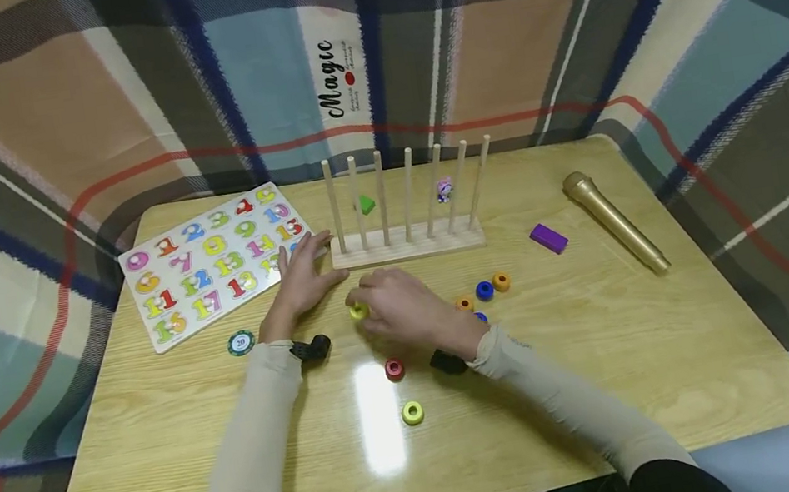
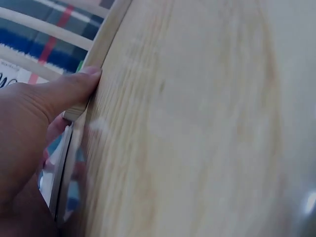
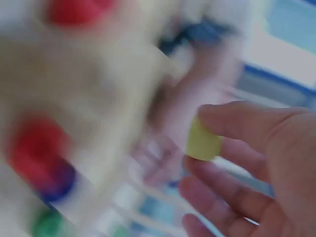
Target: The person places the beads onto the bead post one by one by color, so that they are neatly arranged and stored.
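My right hand [image 1: 403, 304] pinches a yellow-green ring [image 3: 203, 140] between thumb and fingertips, just in front of the wooden peg rack [image 1: 410, 248]. My left hand [image 1: 302, 280] is at the left end of that rack. Its thumb [image 2: 74, 89] presses the front of the base while the other fingers reach around the end, holding it. All the upright pegs of the rack are bare. On the table before me lie a red ring [image 1: 394, 369] and another yellow-green ring [image 1: 412, 413]. Orange rings [image 1: 501, 281] and blue rings [image 1: 485, 291] sit right of my right hand, partly hidden by it.
A number board [image 1: 186, 321] with coloured numerals lies left of the rack, close by my left hand. A round token [image 1: 241, 343] is nearer me. Rightward are a purple block [image 1: 548, 239] and a gold microphone [image 1: 614, 222]. Behind the pegs stand a green piece [image 1: 367, 204] and a small figurine [image 1: 444, 189].
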Tool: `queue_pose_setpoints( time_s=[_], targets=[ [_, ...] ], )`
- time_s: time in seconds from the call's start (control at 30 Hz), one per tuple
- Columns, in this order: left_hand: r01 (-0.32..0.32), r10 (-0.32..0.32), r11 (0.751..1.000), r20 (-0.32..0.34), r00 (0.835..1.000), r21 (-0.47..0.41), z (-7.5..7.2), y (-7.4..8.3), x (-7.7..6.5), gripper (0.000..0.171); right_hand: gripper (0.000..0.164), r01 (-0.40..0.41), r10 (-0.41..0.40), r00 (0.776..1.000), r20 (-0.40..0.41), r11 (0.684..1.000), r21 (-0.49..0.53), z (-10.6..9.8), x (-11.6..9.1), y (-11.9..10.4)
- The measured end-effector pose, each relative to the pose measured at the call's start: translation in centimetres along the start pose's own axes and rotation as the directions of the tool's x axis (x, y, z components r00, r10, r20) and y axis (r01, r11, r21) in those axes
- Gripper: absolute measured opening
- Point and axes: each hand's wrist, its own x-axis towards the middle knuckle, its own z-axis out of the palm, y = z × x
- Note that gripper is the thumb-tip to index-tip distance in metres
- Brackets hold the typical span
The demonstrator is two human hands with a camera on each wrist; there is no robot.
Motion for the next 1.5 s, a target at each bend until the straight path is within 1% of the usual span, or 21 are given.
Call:
queue_pose_setpoints(
  time_s=[0.07, 0.13, 0.2, 0.23, 0.3, 0.37, 0.5, 0.6, 0.83, 0.93, 1.0, 1.07, 1.13, 1.23, 1.27, 1.3, 1.33, 1.37, 1.4, 1.47, 1.5],
  targets=[
    [-0.006, 0.006, 1.000, -0.013, 1.000, -0.015, 0.4, -0.1, -0.1, 0.079, 0.037, -0.052, 0.061, 0.994, -0.087, 0.994, 0.098, -2.8, 0.8, 0.8],
    [-0.013, 0.012, 1.000, -0.024, 1.000, -0.022, 0.7, -0.2, -0.2, 0.078, 0.042, -0.098, 0.133, 0.972, -0.194, 0.978, 0.183, -5.8, 2.0, 1.7],
    [-0.016, 0.015, 0.999, -0.033, 0.999, -0.033, 1.0, -0.1, -0.3, 0.078, 0.040, -0.123, 0.184, 0.937, -0.297, 0.969, 0.212, -8.3, 3.2, 2.4],
    [-0.017, 0.016, 0.999, -0.034, 0.999, -0.035, 1.1, 0.0, -0.4, 0.077, 0.039, -0.132, 0.201, 0.921, -0.332, 0.967, 0.219, -9.2, 3.9, 2.8],
    [-0.016, 0.015, 0.999, -0.033, 0.999, -0.036, 1.3, 0.2, -0.5, 0.076, 0.035, -0.138, 0.210, 0.903, -0.375, 0.968, 0.209, -10.3, 5.1, 3.4],
    [-0.012, 0.012, 0.999, -0.025, 1.000, -0.036, 1.6, 0.4, -0.6, 0.075, 0.034, -0.155, 0.215, 0.899, -0.381, 0.971, 0.183, -10.7, 6.0, 3.7],
    [-0.009, 0.009, 0.999, -0.016, 1.000, -0.034, 2.1, 0.5, -0.7, 0.074, 0.036, -0.205, 0.248, 0.910, -0.332, 0.966, 0.159, -10.4, 6.9, 3.7],
    [-0.013, 0.013, 0.999, -0.017, 1.000, -0.035, 2.1, 0.4, -0.8, 0.074, 0.037, -0.235, 0.262, 0.916, -0.303, 0.964, 0.124, -10.4, 7.2, 3.5],
    [-0.005, 0.005, 1.000, -0.026, 1.000, -0.022, 1.6, 0.5, -0.5, 0.074, 0.038, -0.237, 0.243, 0.915, -0.321, 0.970, 0.056, -10.3, 7.7, 3.3],
    [0.001, -0.001, 1.000, -0.028, 1.000, -0.023, 1.4, 0.5, -0.4, 0.075, 0.042, -0.240, 0.244, 0.918, -0.312, 0.969, 0.049, -10.3, 7.8, 3.2],
    [0.004, -0.005, 1.000, -0.030, 1.000, -0.020, 1.2, 0.4, -0.5, 0.076, 0.044, -0.228, 0.233, 0.921, -0.311, 0.972, 0.054, -10.3, 7.7, 3.2],
    [0.006, -0.006, 1.000, -0.032, 0.999, -0.015, 1.1, 0.4, -0.5, 0.076, 0.046, -0.203, 0.211, 0.919, -0.334, 0.977, 0.062, -10.2, 7.4, 3.2],
    [0.008, -0.009, 1.000, -0.032, 0.999, -0.010, 1.0, 0.3, -0.5, 0.076, 0.047, -0.161, 0.180, 0.905, -0.385, 0.984, 0.082, -9.9, 6.6, 3.2],
    [0.006, -0.006, 1.000, -0.033, 0.999, 0.001, 0.9, 0.3, -0.5, 0.077, 0.041, -0.063, 0.100, 0.872, -0.479, 0.994, 0.094, -8.9, 4.5, 2.8],
    [0.005, -0.005, 1.000, -0.033, 0.999, 0.006, 0.9, 0.2, -0.4, 0.077, 0.037, -0.024, 0.066, 0.866, -0.495, 0.995, 0.092, -8.3, 3.6, 2.5],
    [0.006, -0.005, 1.000, -0.033, 0.999, 0.009, 0.9, 0.2, -0.4, 0.077, 0.032, 0.018, 0.027, 0.868, -0.496, 0.996, 0.086, -7.6, 2.7, 2.2],
    [0.005, -0.005, 1.000, -0.035, 0.999, 0.014, 0.8, 0.2, -0.4, 0.078, 0.027, 0.060, -0.016, 0.877, -0.481, 0.995, 0.076, -6.8, 1.6, 1.8],
    [0.004, -0.004, 1.000, -0.038, 0.999, 0.017, 0.7, 0.2, -0.4, 0.078, 0.022, 0.103, -0.062, 0.892, -0.448, 0.992, 0.067, -5.9, 0.5, 1.4],
    [0.006, -0.005, 1.000, -0.041, 0.999, 0.018, 0.7, 0.1, -0.4, 0.077, 0.019, 0.150, -0.111, 0.910, -0.399, 0.986, 0.069, -5.0, -0.6, 0.9],
    [0.009, -0.008, 1.000, -0.047, 0.999, 0.019, 0.5, 0.1, -0.4, 0.077, 0.016, 0.217, -0.187, 0.950, -0.250, 0.971, 0.098, -3.3, -2.8, -0.2],
    [0.012, -0.011, 1.000, -0.048, 0.999, 0.017, 0.4, 0.0, -0.4, 0.076, 0.016, 0.235, -0.214, 0.963, -0.162, 0.965, 0.119, -2.5, -3.9, -0.7]
  ],
)
